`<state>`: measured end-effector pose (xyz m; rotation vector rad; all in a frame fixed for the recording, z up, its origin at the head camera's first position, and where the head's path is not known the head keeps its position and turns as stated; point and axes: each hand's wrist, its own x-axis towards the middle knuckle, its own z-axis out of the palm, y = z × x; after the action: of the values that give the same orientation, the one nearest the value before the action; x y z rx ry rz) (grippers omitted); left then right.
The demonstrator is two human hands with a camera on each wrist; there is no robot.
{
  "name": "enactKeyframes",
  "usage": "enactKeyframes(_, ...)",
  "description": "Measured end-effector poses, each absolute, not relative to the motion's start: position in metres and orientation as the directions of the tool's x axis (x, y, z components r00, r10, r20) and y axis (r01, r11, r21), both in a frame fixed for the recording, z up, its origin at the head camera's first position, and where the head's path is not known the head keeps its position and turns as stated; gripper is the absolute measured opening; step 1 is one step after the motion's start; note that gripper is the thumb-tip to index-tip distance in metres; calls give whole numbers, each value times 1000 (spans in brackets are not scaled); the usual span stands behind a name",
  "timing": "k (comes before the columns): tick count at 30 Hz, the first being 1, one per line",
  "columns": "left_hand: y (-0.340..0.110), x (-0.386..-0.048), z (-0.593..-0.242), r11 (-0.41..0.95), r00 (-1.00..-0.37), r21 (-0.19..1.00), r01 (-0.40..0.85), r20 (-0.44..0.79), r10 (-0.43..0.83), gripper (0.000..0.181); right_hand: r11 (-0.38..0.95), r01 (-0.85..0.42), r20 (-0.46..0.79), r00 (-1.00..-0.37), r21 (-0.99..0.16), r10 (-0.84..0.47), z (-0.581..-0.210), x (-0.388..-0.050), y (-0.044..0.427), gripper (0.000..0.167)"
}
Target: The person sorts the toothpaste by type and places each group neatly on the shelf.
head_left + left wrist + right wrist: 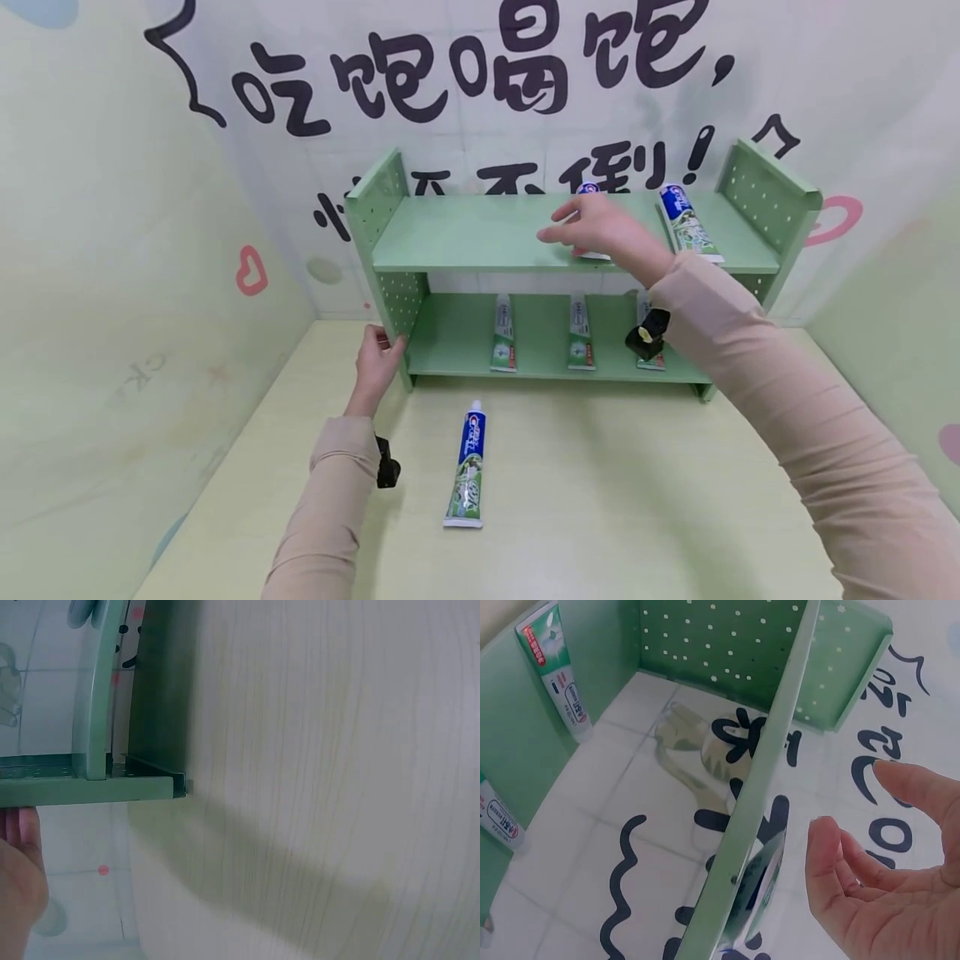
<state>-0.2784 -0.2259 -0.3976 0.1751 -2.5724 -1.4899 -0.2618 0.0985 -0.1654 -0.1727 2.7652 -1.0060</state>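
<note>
My right hand (600, 225) hovers at the top shelf, thumb and fingers apart. In the right wrist view nothing lies between its fingers. Behind it is a blue and green toothpaste tube (588, 188), partly hidden; its edge also shows in the right wrist view. A similar toothpaste tube (686, 218) lies to the right on the same shelf. My left hand (377, 362) grips the left side panel of the green two-tier rack (465, 233), fingers against its outer face. On the table below, another blue and green toothpaste tube (468, 467) points its cap toward the rack.
The lower tier holds a left green and silver tube (503, 333), a middle one (580, 333) and a right one (651, 365), partly covered by the right wrist camera (648, 333). Walls with black lettering stand behind the pale wooden table (570, 500).
</note>
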Motion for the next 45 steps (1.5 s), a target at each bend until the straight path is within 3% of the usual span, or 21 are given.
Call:
enactKeyframes(17, -224, -278, -395, 490, -979, 872, -17, 85, -185, 38, 717, -176, -99, -941, -674, -324, -196, -246, 64, 50)
enactKeyframes(30, -224, -278, -392, 483, -980, 875, -21, 78, -185, 38, 650, -157, -146, -911, -744, -386, -233, -238, 44, 48)
enactKeyframes(45, -225, -280, -399, 466, -979, 884, -34, 65, -194, 38, 685, -136, -207, -895, -716, -394, -277, -239, 30, 48)
